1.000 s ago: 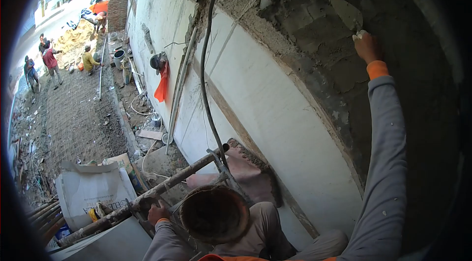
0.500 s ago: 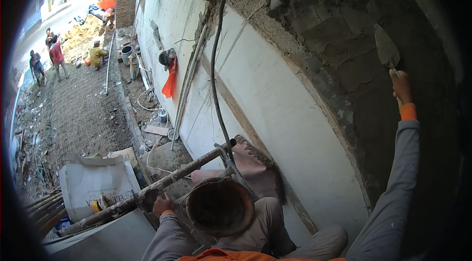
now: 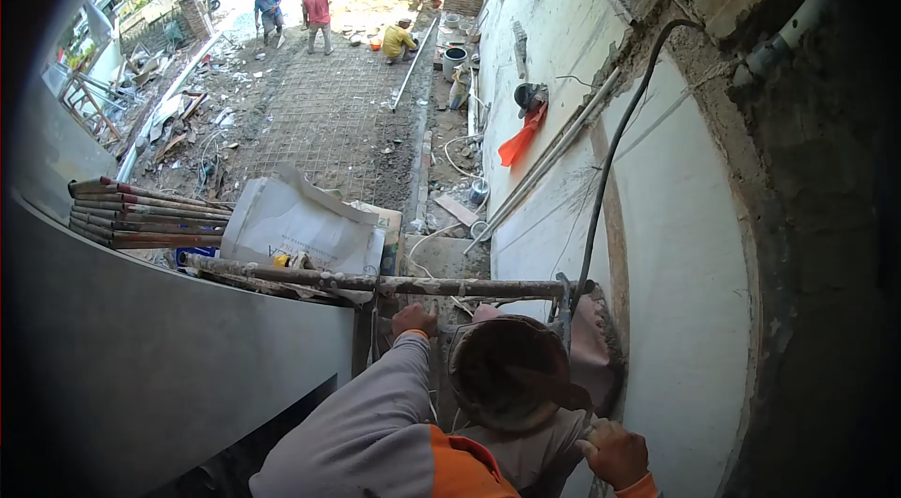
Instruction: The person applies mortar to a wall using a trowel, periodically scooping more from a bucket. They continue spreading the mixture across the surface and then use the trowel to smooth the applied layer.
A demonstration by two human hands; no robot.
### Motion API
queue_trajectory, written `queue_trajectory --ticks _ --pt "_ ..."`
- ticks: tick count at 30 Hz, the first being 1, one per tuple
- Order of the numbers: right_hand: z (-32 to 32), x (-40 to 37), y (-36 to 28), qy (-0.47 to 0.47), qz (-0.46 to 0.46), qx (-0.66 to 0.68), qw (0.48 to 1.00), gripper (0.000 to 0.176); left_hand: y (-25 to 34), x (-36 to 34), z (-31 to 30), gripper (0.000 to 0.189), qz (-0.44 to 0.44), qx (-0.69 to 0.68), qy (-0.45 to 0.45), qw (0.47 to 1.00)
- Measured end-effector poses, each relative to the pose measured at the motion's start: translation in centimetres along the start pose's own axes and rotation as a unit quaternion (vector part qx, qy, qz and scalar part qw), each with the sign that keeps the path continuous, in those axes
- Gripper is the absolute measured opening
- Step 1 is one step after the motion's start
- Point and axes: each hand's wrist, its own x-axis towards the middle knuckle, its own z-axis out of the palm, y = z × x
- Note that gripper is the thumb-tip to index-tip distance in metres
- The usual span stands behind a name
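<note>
My right hand [image 3: 617, 454] is closed around the handle of a trowel [image 3: 560, 391]. The dark trowel blade reaches over the mouth of a round bucket [image 3: 510, 340], whose inside is coated with mortar. This bucket sits just in front of my knees, close against the scaffold frame. My left hand [image 3: 414, 318] is closed at a thin metal bar of the scaffold frame, left of the bucket; its fingers are partly hidden. A thicker scaffold pipe [image 3: 450, 288] crosses just beyond that hand.
A black hose [image 3: 610, 155] hangs along the white wall [image 3: 680, 216]. Beyond the pipe lie a white sack [image 3: 300, 221] and stacked poles [image 3: 141, 216]. Far below, several people are around a ground mesh [image 3: 310, 132], including one crouching in yellow [image 3: 399, 43].
My right hand has brought the trowel down from the mortared wall to the bucket. The view has swung left, while my left hand stays at the scaffold frame.
</note>
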Motion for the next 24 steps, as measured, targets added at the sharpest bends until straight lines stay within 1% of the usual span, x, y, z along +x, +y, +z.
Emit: queue_trajectory --ticks 3,4,7,10,13,17,18,21,23,24 --pt "3.1 2.3 -0.2 0.031 -0.034 -0.017 0.999 0.034 0.0 -0.2 -0.2 0.059 0.000 -0.016 0.007 1.000" --pt "3.3 3.4 -0.6 0.026 -0.033 -0.048 0.998 0.029 0.0 -0.2 -0.1 0.059 -0.001 -0.015 0.008 1.000" --pt "5.7 7.5 -1.8 0.070 -0.025 -0.158 0.985 0.017 -0.2 -0.1 0.1 0.059 0.005 -0.013 0.008 1.000" --pt "8.7 9.3 -3.0 0.089 -0.054 -0.237 0.966 0.009 0.0 -0.2 0.1 0.060 0.002 -0.018 0.007 1.000" --pt "8.8 7.5 -2.9 0.071 -0.088 -0.209 0.971 0.007 -0.3 -0.1 -0.1 0.060 -0.003 -0.018 0.008 1.000" --pt "8.1 5.0 -0.9 0.048 -0.147 -0.163 0.974 0.008 0.1 -0.3 -0.3 0.060 -0.003 -0.020 0.004 1.000" --pt "6.9 4.9 -0.5 0.021 -0.129 -0.154 0.979 0.012 0.1 -0.1 -0.2 0.060 0.001 -0.019 0.010 1.000" --pt "4.0 5.0 -1.0 -0.006 -0.052 -0.048 0.998 0.019 -0.4 0.1 0.4 0.059 0.006 -0.016 0.015 1.000" --pt "3.6 5.7 -2.0 -0.041 -0.037 -0.023 0.998 0.024 -0.3 0.2 0.5 0.057 0.003 -0.024 0.008 1.000" --pt "3.7 6.1 -2.2 -0.057 -0.029 -0.011 0.998 0.026 -0.3 0.2 0.6 0.060 0.007 -0.008 0.011 1.000"
